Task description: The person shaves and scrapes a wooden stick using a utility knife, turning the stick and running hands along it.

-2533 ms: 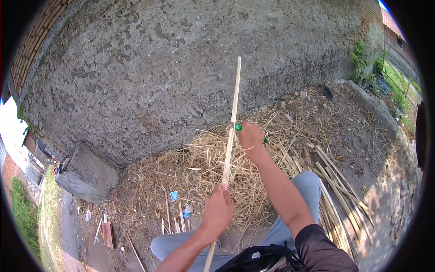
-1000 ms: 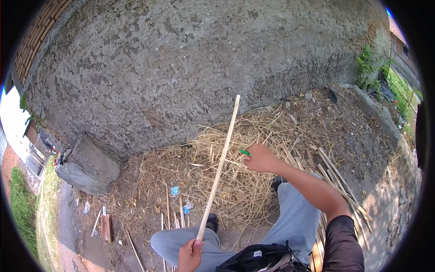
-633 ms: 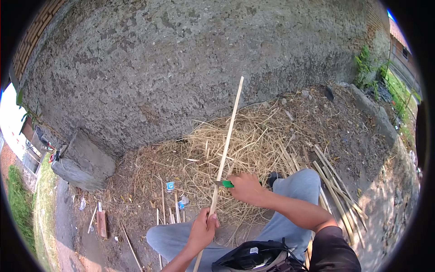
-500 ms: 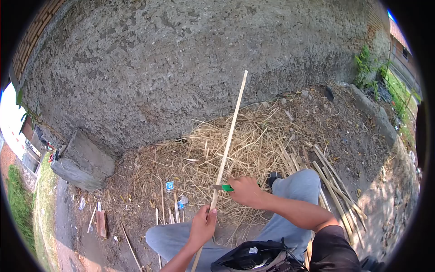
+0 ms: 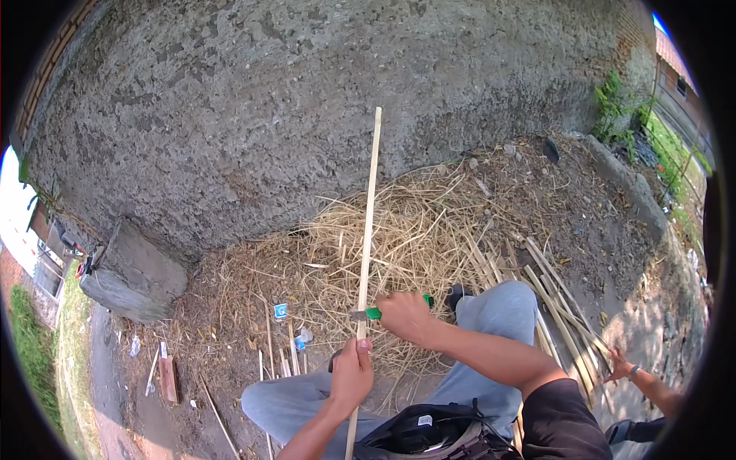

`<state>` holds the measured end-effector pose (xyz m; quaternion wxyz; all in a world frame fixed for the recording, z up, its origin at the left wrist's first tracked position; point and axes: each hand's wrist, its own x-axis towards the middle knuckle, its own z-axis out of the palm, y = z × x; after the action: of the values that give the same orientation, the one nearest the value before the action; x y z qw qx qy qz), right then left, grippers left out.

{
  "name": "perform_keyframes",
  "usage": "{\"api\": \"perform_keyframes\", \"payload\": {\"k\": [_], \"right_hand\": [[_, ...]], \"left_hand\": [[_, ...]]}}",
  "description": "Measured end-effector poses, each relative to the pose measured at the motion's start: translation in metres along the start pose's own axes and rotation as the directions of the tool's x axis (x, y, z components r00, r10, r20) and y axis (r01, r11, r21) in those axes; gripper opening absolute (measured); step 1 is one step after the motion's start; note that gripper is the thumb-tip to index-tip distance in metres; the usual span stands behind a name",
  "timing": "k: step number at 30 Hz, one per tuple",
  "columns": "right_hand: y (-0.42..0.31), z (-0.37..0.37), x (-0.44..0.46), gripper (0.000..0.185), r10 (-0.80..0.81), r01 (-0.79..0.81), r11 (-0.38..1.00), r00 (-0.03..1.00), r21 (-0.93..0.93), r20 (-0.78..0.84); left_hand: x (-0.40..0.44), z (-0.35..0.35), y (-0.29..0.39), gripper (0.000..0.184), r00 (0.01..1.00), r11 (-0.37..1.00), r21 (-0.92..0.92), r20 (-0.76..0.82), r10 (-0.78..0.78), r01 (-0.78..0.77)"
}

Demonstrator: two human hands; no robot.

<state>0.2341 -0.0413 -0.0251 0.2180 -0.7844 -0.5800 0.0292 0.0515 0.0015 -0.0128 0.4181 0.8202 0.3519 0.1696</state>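
Observation:
My left hand [image 5: 352,374] is closed around the lower part of a long, pale bamboo strip [image 5: 369,218], which stands nearly upright in front of me. My right hand [image 5: 406,316] grips the green handle of a knife [image 5: 374,313]. Its short blade lies against the strip just above my left thumb. Between my bent legs and the wall lies a heap of bamboo shavings [image 5: 406,238].
Several bamboo strips [image 5: 563,322] lie to my right, where another person's hand [image 5: 619,366] reaches toward them. A rough wall [image 5: 307,100] rises ahead. At left are a concrete block [image 5: 142,272], a reddish wooden piece [image 5: 168,378] and a blue-white cup [image 5: 280,310].
The strip has swung from leaning right to nearly upright. My right hand has shifted slightly left with the knife. Another person's hand has come into view at the right.

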Motion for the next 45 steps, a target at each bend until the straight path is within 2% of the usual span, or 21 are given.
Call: {"api": "perform_keyframes", "payload": {"k": [8, 11, 13, 15, 19, 21, 22, 24, 25, 26, 29, 30, 32, 33, 34, 36, 38, 39, 42, 44, 45], "right_hand": [[0.007, 0.008, 0.036, 0.012, 0.024, -0.033, 0.997, 0.991, -0.069, -0.132], [0.01, 0.004, 0.063, 0.011, 0.311, -0.299, 0.95, 0.928, 0.088, -0.206], [0.031, 0.001, 0.084, 0.009, 0.398, -0.38, 0.916, 0.9, 0.124, -0.18], [0.079, -0.005, 0.1, 0.011, 0.52, -0.515, 0.849, 0.771, 0.12, -0.367], [0.127, -0.044, 0.098, 0.012, 0.517, -0.532, 0.845, 0.786, 0.055, -0.339], [0.143, -0.046, 0.091, 0.014, 0.505, -0.524, 0.852, 0.807, 0.025, -0.307], [0.16, -0.042, 0.094, 0.009, 0.556, -0.567, 0.82, 0.752, 0.084, -0.354], [0.198, -0.044, 0.094, 0.009, 0.609, -0.604, 0.782, 0.691, 0.152, -0.388], [0.223, -0.055, 0.095, 0.015, 0.787, -0.55, 0.462, 0.617, 0.696, -0.035], [0.227, -0.065, 0.095, 0.022, 0.706, -0.4, -0.113, 0.611, 0.909, 0.357], [0.191, -0.102, 0.084, 0.032, 0.726, -0.235, -0.124, 0.641, 0.964, 0.25], [0.169, -0.113, 0.081, 0.032, 0.724, -0.237, -0.119, 0.644, 0.964, 0.247], [0.13, -0.124, 0.074, 0.028, 0.593, -0.442, 0.355, 0.788, 0.824, 0.167], [0.128, -0.123, 0.07, 0.027, 0.495, -0.48, 0.606, 0.852, 0.634, 0.17], [0.125, -0.123, 0.063, 0.027, 0.496, -0.482, 0.608, 0.851, 0.631, 0.172], [0.121, -0.122, 0.044, 0.027, 0.328, -0.292, 0.916, 0.939, 0.276, -0.098], [0.143, -0.123, 0.02, 0.026, 0.531, -0.487, 0.847, 0.792, 0.213, -0.301], [0.162, -0.125, 0.002, 0.027, 0.597, -0.548, 0.801, 0.697, 0.243, -0.397], [0.254, -0.103, -0.072, 0.029, 0.779, -0.602, 0.625, 0.439, 0.497, -0.447], [0.302, -0.046, -0.152, 0.036, 0.878, -0.892, 0.399, 0.305, 0.213, -0.369], [0.342, 0.008, -0.204, 0.04, 0.948, -0.963, 0.27, 0.261, 0.024, -0.182]], "left_hand": [[-0.006, -0.02, 0.025, 0.029, 0.999, 0.973, 0.23, 0.025, 0.024, -0.029], [-0.007, -0.028, 0.03, 0.029, 0.996, 0.972, 0.223, -0.018, 0.086, -0.079], [-0.026, -0.039, 0.041, 0.027, 0.994, 0.967, 0.254, 0.106, -0.036, 0.008], [-0.061, -0.046, 0.021, 0.022, 0.968, 0.963, 0.228, 0.235, 0.088, -0.143], [-0.102, -0.08, 0.0, 0.031, 0.983, 0.956, 0.231, 0.087, 0.164, -0.18], [-0.109, -0.097, 0.006, 0.026, 0.975, 0.99, 0.129, 0.221, 0.026, -0.055], [-0.111, -0.101, 0.001, 0.026, 0.976, 0.99, 0.126, 0.213, 0.031, -0.059], [-0.129, -0.112, -0.018, 0.025, 0.962, 0.983, 0.117, 0.217, -0.167, 0.144], [-0.137, -0.118, -0.027, 0.025, 0.96, 0.981, 0.118, 0.218, -0.175, 0.152], [-0.144, -0.124, -0.035, 0.025, 0.972, 0.974, 0.142, 0.13, -0.196, 0.178], [-0.145, -0.143, -0.041, 0.026, 0.985, 0.955, 0.243, -0.037, -0.168, 0.172], [-0.143, -0.148, -0.04, 0.027, 0.986, 0.93, 0.334, -0.103, -0.128, 0.155], [-0.13, -0.154, -0.032, 0.024, 0.956, 0.881, 0.473, -0.262, 0.135, 0.006], [-0.121, -0.158, -0.042, 0.02, 0.931, 0.85, 0.526, -0.329, 0.156, 0.044], [-0.11, -0.162, -0.046, 0.018, 0.9, 0.816, 0.572, -0.395, 0.182, 0.086], [-0.093, -0.169, -0.038, 0.018, 0.891, 0.797, 0.575, -0.44, 0.109, 0.186], [-0.078, -0.172, -0.03, 0.019, 0.874, 0.767, 0.571, -0.485, 0.03, 0.291], [-0.071, -0.169, -0.031, 0.017, 0.841, 0.753, 0.594, -0.53, 0.104, 0.282], [-0.06, -0.153, -0.062, 0.014, 0.79, 0.739, 0.627, -0.572, 0.221, 0.248], [-0.056, -0.144, -0.081, 0.014, 0.767, 0.74, 0.637, -0.58, 0.274, 0.217], [-0.055, -0.139, -0.086, 0.013, 0.784, 0.731, 0.632, -0.578, 0.224, 0.258]]}}
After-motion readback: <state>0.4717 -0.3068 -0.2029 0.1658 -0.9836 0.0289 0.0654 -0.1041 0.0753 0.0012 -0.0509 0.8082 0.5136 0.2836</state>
